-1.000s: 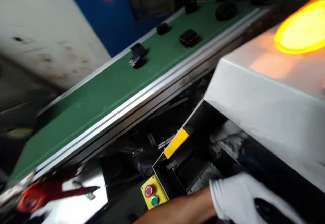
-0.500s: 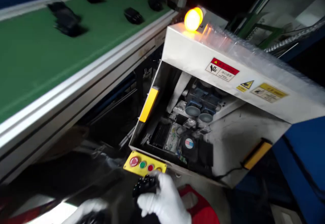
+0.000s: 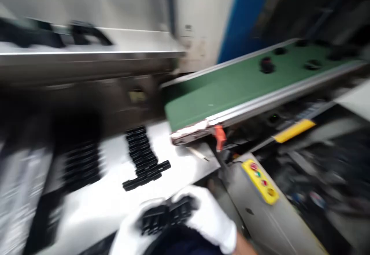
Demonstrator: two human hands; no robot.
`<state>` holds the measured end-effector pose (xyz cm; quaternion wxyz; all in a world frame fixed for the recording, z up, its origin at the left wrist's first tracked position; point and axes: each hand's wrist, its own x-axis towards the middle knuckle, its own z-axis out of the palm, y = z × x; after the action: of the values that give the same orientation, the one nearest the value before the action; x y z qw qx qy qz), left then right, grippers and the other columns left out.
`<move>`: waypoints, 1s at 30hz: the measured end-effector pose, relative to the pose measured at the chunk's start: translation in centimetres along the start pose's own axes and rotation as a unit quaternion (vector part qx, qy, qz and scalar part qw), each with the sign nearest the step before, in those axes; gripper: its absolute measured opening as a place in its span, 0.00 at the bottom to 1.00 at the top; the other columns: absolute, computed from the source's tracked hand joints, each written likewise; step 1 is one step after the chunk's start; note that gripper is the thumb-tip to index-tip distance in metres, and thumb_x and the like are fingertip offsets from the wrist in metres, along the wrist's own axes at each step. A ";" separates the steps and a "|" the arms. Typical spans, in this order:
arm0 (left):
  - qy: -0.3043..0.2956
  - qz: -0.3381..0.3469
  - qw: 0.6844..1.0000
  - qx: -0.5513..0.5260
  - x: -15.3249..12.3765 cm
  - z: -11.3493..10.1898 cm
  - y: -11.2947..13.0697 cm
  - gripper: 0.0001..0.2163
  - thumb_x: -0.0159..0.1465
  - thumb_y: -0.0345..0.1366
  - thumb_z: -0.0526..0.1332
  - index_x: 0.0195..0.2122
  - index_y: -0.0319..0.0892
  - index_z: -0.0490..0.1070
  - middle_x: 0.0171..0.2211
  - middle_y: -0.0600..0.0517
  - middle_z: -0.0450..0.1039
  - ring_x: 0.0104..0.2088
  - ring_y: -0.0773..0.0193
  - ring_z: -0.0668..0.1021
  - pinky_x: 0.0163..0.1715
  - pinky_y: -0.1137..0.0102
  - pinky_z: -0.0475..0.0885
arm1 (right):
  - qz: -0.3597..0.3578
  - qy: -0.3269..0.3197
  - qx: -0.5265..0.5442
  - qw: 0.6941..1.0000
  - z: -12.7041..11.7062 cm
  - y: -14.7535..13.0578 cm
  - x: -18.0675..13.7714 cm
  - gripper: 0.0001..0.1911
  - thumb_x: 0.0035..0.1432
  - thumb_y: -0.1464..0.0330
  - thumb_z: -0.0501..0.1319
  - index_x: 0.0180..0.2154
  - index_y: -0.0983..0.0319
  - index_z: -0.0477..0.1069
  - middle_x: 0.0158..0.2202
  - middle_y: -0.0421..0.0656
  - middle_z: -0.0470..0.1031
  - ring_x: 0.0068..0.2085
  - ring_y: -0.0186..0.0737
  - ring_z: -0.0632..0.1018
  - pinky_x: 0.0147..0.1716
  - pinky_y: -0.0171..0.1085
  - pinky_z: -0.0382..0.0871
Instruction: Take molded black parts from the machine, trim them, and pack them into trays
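Note:
Both my hands wear white gloves and sit low in the view, close to my body. My left hand [image 3: 127, 226] is closed around a black ribbed plastic part [image 3: 153, 219]. In my right hand [image 3: 209, 218] is a similar black plastic part [image 3: 182, 210], side by side with the first; blur hides whether the two touch. Just beyond my hands, a row of black ribbed parts [image 3: 141, 151] lies on a shiny metal table [image 3: 83, 208], with a longer piece across its near end. A second row of black parts [image 3: 82, 166] is farther left.
A green conveyor belt [image 3: 214, 89] carries several black parts beyond the table. To the right are an orange-red object [image 3: 220, 137], a yellow button panel [image 3: 260, 181] and a blurred machine opening. A metal shelf [image 3: 138, 48] with black pieces stands at the upper left.
My view has swung left from the machine with the lit orange lamp to the metal table. My hands, still holding black parts, have come together in front of me.

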<state>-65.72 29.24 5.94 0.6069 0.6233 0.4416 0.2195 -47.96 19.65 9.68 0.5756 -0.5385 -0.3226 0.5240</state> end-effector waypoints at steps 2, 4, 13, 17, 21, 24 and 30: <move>0.026 0.018 0.999 -0.010 -2.1 -2.7 -0.1 0.20 0.45 0.38 0.75 0.41 0.51 0.79 0.40 0.51 0.82 0.41 0.50 0.82 0.44 0.59 0.79 | 0.013 -0.034 -0.034 0.999 2.0 0.1 0.6 0.16 0.52 0.77 0.64 0.42 0.58 0.77 0.43 0.41 0.80 0.47 0.44 0.78 0.51 0.41 0.69; 0.032 0.034 0.998 -0.047 -3.6 -4.3 -0.2 0.21 0.52 0.34 0.72 0.48 0.53 0.75 0.41 0.52 0.80 0.41 0.55 0.82 0.44 0.64 0.79 | 0.029 -0.055 -0.083 0.995 3.9 0.5 1.1 0.20 0.52 0.78 0.65 0.46 0.55 0.75 0.46 0.40 0.79 0.48 0.43 0.78 0.52 0.40 0.69; 0.061 0.229 0.969 -0.075 -6.1 -7.5 -0.6 0.29 0.57 0.28 0.68 0.58 0.60 0.66 0.40 0.53 0.76 0.36 0.60 0.80 0.40 0.66 0.77 | -0.102 -0.107 -0.156 0.977 8.0 0.7 0.8 0.34 0.55 0.80 0.63 0.58 0.45 0.65 0.41 0.37 0.79 0.40 0.38 0.80 0.44 0.38 0.75; 0.048 0.288 0.955 -0.045 -5.5 -7.9 0.0 0.31 0.59 0.27 0.66 0.61 0.59 0.63 0.43 0.50 0.75 0.36 0.58 0.79 0.40 0.62 0.76 | -0.145 -0.118 -0.161 0.969 7.9 0.2 0.6 0.38 0.57 0.81 0.61 0.61 0.40 0.60 0.40 0.36 0.77 0.39 0.37 0.79 0.40 0.36 0.75; 0.024 0.340 0.939 -0.043 -4.8 -7.5 0.7 0.31 0.59 0.25 0.65 0.61 0.61 0.64 0.37 0.51 0.76 0.39 0.55 0.78 0.45 0.57 0.74 | -0.155 -0.102 -0.142 0.972 7.8 -0.3 0.3 0.39 0.56 0.81 0.62 0.60 0.40 0.61 0.39 0.36 0.77 0.38 0.37 0.78 0.40 0.37 0.74; -0.022 0.274 0.959 -0.066 -4.1 -7.1 -0.1 0.19 0.59 0.29 0.66 0.50 0.55 0.75 0.35 0.52 0.77 0.39 0.55 0.78 0.43 0.59 0.74 | -0.111 -0.106 -0.114 0.982 7.2 0.9 0.7 0.25 0.52 0.78 0.68 0.48 0.47 0.74 0.39 0.37 0.78 0.40 0.38 0.78 0.43 0.37 0.73; 0.041 -0.049 0.994 0.083 -1.7 -8.9 -7.3 0.08 0.58 0.34 0.63 0.38 0.42 0.69 0.35 0.52 0.74 0.36 0.58 0.77 0.40 0.65 0.73 | 0.044 0.063 -0.244 0.967 1.7 10.2 4.5 0.11 0.53 0.69 0.63 0.40 0.60 0.68 0.37 0.42 0.77 0.40 0.45 0.78 0.43 0.43 0.73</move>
<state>-75.88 31.97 0.93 0.5446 0.6395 0.5130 0.1771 -51.09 23.14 -0.64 0.4220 -0.7081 -0.3799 0.4197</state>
